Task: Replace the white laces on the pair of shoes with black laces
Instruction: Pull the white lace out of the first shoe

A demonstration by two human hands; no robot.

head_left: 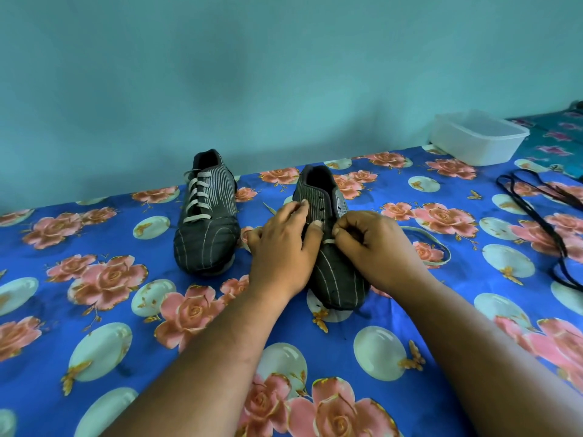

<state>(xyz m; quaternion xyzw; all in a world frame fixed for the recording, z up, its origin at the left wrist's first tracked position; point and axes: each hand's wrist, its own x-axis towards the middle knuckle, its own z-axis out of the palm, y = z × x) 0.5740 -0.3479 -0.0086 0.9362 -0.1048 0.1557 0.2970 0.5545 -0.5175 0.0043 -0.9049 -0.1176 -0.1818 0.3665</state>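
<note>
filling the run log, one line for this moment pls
right shoe: nearly unlaced | left hand steadies | right hand pinches white lace | left shoe laced

Head view looks down, close over bedsheet (94,310).

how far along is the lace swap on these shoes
Early. The right shoe has nearly all its white lace out; upper eyelets are bare. The left hand steadies it while the right hand pinches the last white crossing. The left shoe is fully white-laced, and the black laces lie unused at the right.
</note>
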